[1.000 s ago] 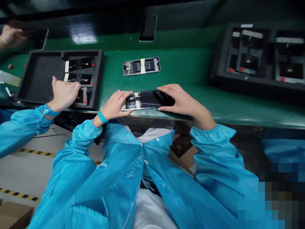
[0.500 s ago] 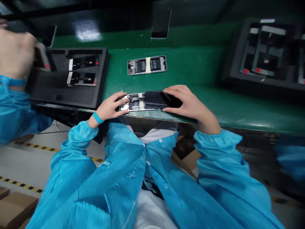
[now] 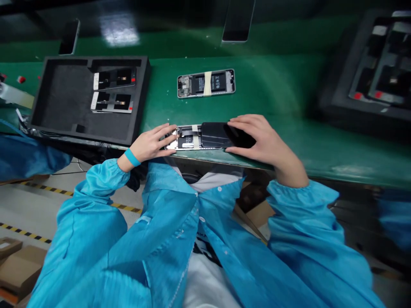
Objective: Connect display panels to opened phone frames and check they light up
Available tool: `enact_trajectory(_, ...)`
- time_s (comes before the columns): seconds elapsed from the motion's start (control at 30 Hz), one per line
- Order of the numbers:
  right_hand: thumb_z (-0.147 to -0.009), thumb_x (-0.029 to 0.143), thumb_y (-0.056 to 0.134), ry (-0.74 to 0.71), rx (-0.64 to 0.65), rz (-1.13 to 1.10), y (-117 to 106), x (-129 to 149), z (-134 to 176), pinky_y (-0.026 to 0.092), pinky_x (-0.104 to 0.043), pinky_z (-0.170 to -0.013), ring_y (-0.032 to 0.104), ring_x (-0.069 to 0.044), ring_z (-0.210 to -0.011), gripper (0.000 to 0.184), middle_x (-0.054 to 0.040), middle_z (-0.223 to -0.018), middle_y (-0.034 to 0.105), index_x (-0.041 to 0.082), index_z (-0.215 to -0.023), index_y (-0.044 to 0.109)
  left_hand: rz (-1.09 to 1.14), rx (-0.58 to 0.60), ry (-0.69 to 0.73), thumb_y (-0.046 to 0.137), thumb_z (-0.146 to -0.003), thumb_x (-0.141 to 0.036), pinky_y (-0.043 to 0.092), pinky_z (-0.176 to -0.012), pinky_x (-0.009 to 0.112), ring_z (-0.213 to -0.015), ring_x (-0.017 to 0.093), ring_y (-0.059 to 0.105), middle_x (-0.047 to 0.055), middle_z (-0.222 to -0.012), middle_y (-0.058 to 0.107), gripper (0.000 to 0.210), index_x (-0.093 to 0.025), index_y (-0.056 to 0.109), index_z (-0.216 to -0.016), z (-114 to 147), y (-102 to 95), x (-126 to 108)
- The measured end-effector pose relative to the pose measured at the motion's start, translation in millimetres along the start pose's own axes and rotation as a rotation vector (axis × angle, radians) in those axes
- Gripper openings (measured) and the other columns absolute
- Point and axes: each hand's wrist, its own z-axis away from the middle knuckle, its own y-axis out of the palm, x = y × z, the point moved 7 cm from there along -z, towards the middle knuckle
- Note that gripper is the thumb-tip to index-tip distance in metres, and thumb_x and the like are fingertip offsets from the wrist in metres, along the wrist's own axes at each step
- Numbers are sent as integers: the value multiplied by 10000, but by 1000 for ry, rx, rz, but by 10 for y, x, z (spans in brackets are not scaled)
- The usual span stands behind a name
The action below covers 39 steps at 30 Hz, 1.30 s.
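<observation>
An opened phone body lies near the front edge of the green bench, a pale tape strip across its battery. My left hand closes its fingers and thumb on the body's left end. A black phone screen covers the right part of the body, shifted to the right. My right hand grips the screen's right end between thumb and fingers. Beyond them a second open phone body, also taped across its battery, lies by itself.
On the left, a black foam tray holds several screen parts. Another dark foam tray with similar parts stands at the right. Two phones rest at the back. A co-worker's blue sleeve shows at the left edge.
The co-worker's hand with a part has left the left tray area. My hands keep their hold on the phone body and screen. The view has shifted slightly.
</observation>
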Motion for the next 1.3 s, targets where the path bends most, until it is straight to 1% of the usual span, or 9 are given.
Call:
enact_trajectory(0.2,-952,770,671,6,0,-3,0,-17,0,486,-642,-1234,609,-407,-1422,733,-117,-1482,696,310,-1523,672,52,-49,-30,624,-1085,-575,570,-1220,616,-1557,396,564,201,-1661,575,552,-238,635,-1522,32,32,26)
enact_trajectory(0.37,-936,800,664,27,4,-10,6,-29,-11,478,-655,-1240,599,-417,-1437,764,-122,-1497,689,305,-1519,679,99,-94,-92,648,-1056,-618,569,-1218,595,-1550,397,567,220,-1698,515,658,-237,590,-1589,53,40,68)
enact_trajectory(0.6,-934,805,669,-6,-28,-4,9,-28,-15,506,-627,-1228,622,-394,-1415,762,-120,-1474,703,296,-1499,685,92,-132,-9,642,-1076,-558,554,-1205,644,-1537,401,569,213,-1685,526,550,-281,637,-1552,50,25,29)
enact_trajectory(0.67,-930,805,673,-9,-32,3,12,-32,-14,508,-625,-1226,627,-388,-1409,758,-112,-1471,705,304,-1498,684,118,-155,-23,676,-1053,-588,535,-1218,655,-1560,405,543,214,-1710,494,601,-294,612,-1572,48,26,17)
enact_trajectory(0.8,-932,796,676,-4,-37,18,17,-42,-10,509,-620,-1226,626,-384,-1410,746,-104,-1471,707,317,-1503,680,168,-160,-80,715,-981,-709,476,-1265,663,-1607,449,470,254,-1770,383,881,-253,458,-1690,-45,58,-23)
enact_trajectory(0.9,-928,810,665,0,-30,30,26,-45,-8,504,-625,-1227,625,-388,-1411,753,-103,-1473,706,323,-1502,680,178,-103,-87,683,-996,-702,450,-1290,644,-1574,443,503,252,-1724,457,950,-205,361,-1738,-188,106,-60)
enact_trajectory(1.07,-934,812,643,28,-19,23,21,-21,-16,486,-635,-1245,611,-395,-1427,751,-106,-1488,695,326,-1505,683,166,-39,-98,719,-963,-507,507,-1230,602,-1416,399,615,213,-1560,629,811,-175,472,-1660,-353,127,-92)
enact_trajectory(1.17,-928,829,628,61,4,19,21,-14,-23,477,-642,-1255,604,-401,-1434,764,-102,-1495,692,330,-1503,689,161,-53,-137,753,-917,-474,508,-1221,598,-1397,402,622,213,-1534,643,814,-167,497,-1626,-384,104,-120)
enact_trajectory(1.3,-931,806,641,52,7,11,23,-15,-13,475,-663,-1245,601,-415,-1434,749,-105,-1505,687,330,-1508,685,163,-56,-166,743,-928,-510,438,-1289,617,-1464,410,590,225,-1599,599,891,-157,416,-1677,-433,144,-171)
